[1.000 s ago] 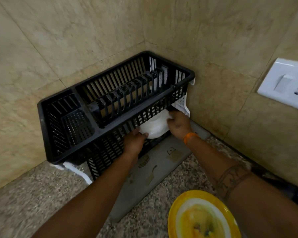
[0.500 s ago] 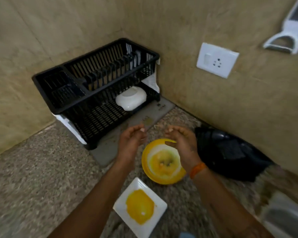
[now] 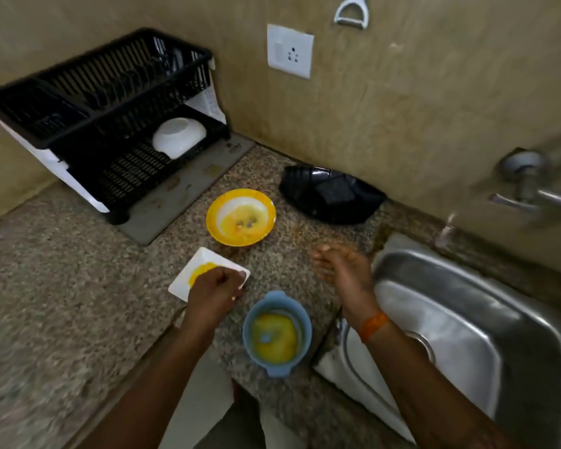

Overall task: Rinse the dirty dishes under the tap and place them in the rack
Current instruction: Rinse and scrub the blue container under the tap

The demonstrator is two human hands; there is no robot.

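Blue bowl [image 3: 277, 333] sits at the counter's front edge; left hand [image 3: 216, 294] has its grip curled on the white square plate [image 3: 182, 280]'s near corner, right hand [image 3: 344, 273] open and empty by the sink [image 3: 499, 306]. Likely next: lift the plate level so the yellow residue stays put, carry to tap [image 3: 528, 192]. Farther: yellow bowl [image 3: 240, 217], rack [image 3: 101, 92] in back-left corner holding a white bowl [image 3: 178, 136].

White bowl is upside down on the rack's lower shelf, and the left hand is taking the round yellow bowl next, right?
Not quite. The head view shows the left hand on the square white plate, not the yellow bowl. The white bowl does sit upside down on the rack's lower shelf.
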